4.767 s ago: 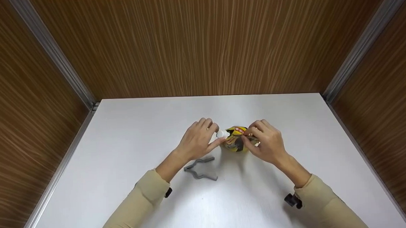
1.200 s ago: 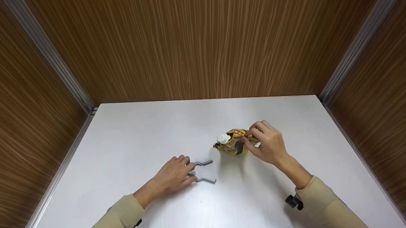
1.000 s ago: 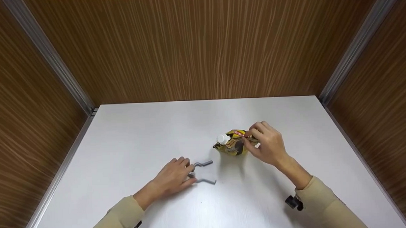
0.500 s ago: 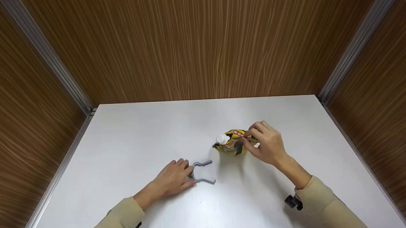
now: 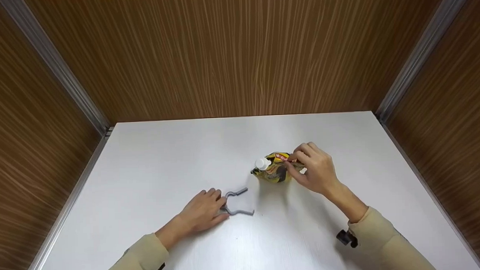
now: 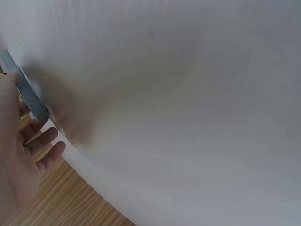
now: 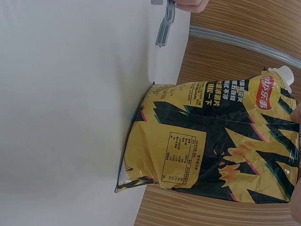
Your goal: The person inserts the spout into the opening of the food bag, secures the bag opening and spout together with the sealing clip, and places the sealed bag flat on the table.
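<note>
A person in beige long sleeves worked at a white rectangular table (image 5: 153, 162) set between wood-grain walls (image 5: 237, 51).

The right hand (image 5: 315, 170) pinched the folded top of a yellow and black crisp bag (image 5: 275, 171), fingers and thumb curled on it, holding it upright near the middle of the table. A small white clip (image 5: 262, 163) sat on the bag's top left corner.

The left hand (image 5: 204, 210) lay low on the table to the left and nearer the person. Its fingertips (image 5: 220, 197) closed on the hinge end of a grey plastic sealing clip (image 5: 236, 201), whose two arms were spread open in a V pointing right. The clip lay well apart from the bag. In the left wrist view only the fingers and one grey arm at the frame's edge showed.

This looked like the pick-up stage: the bag's top was held shut while the second clip was being taken up. The next move would seem to call for lifting that clip, keeping its arms open, and bringing it to the folded edge beside the right hand's fingers.

The right wrist view showed the bag's side: a round red Lay's-style logo with Chinese characters, lines of Chinese text too small to read, a nutrition table, and pictured crisps.
</note>
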Tool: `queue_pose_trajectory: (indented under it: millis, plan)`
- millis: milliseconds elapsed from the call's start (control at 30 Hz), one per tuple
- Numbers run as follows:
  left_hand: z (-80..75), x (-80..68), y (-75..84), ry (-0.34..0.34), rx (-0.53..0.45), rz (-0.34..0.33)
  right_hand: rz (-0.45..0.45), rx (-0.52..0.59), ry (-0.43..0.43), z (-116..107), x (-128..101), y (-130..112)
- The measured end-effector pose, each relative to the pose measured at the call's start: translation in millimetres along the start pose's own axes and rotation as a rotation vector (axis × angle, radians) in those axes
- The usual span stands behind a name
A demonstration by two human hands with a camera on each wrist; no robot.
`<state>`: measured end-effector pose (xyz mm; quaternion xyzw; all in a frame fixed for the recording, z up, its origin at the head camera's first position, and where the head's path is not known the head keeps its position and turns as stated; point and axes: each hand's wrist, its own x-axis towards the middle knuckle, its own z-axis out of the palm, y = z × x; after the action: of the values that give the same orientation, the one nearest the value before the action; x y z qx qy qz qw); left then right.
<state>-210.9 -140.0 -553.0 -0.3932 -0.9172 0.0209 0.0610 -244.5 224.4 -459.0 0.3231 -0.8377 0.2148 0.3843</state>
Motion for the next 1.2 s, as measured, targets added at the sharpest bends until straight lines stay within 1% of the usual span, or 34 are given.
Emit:
queue_pose_trajectory:
  millis: [233, 433, 700, 1200]
  plan:
    - [1.3, -1.9, 0.9, 0.014, 0.000, 0.004, -0.002, 0.005, 0.001, -0.8, -0.5, -0.5]
    - [2.3, -0.6, 1.3, 0.042, 0.001, -0.002, -0.002, 0.003, 0.004, -0.6, 0.3, 0.3]
    - [3.5, 1.6, 2.8, 0.057, -0.011, -0.004, -0.001, -0.014, -0.009, -1.4, -1.0, 0.7]
    - [2.8, 3.0, 3.7, 0.033, -0.059, -0.024, -0.001, -0.009, -0.007, -1.7, -1.5, -1.0]
